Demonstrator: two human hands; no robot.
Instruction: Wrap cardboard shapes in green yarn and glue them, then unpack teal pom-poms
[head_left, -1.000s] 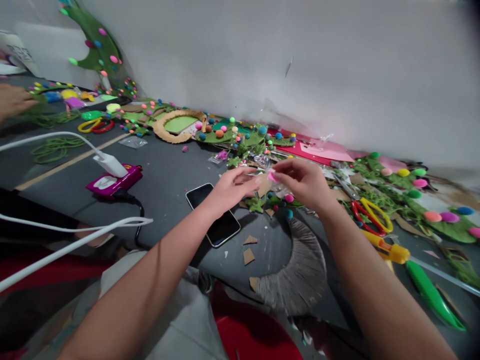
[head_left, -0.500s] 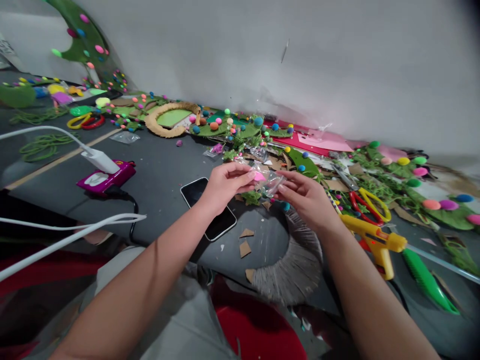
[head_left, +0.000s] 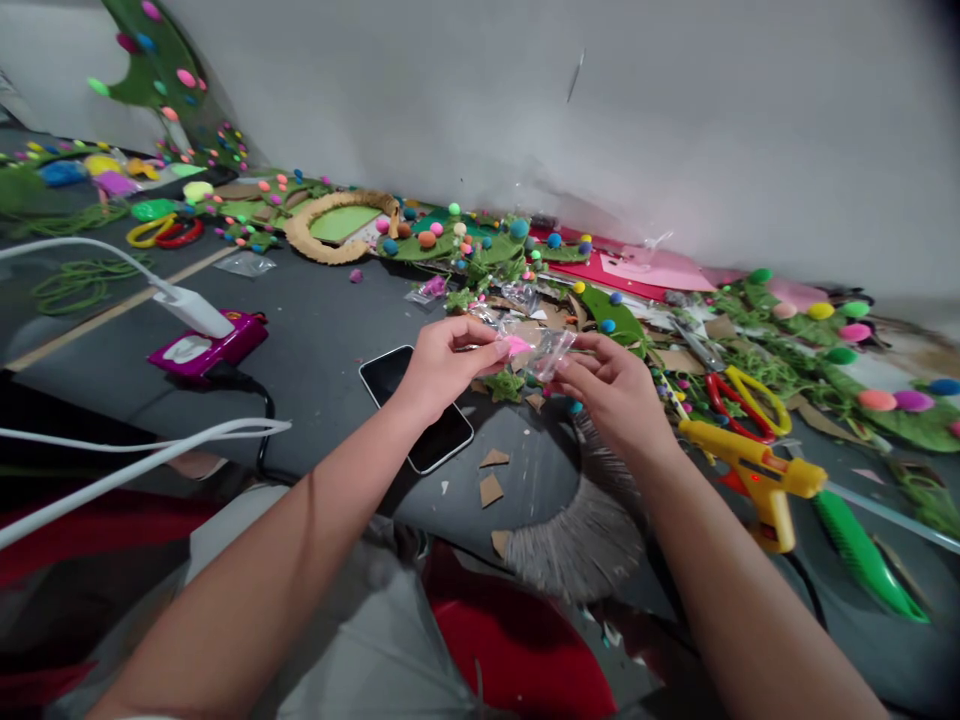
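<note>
1 clear plastic bag (head_left: 553, 352) is held above the tabletop (head_left: 315, 310), the left hand's grip (head_left: 442, 365) pinching its end beside a pink piece (head_left: 516, 345), the right hand's grip (head_left: 619, 395) pinching the other; 1 phone (head_left: 444, 442) lies below the left hand's grip.

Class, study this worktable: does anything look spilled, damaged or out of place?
Small cardboard scraps lie loose between the phone and the grey curved piece; they look like stray offcuts, not placed parts. No spill stands out.
</note>
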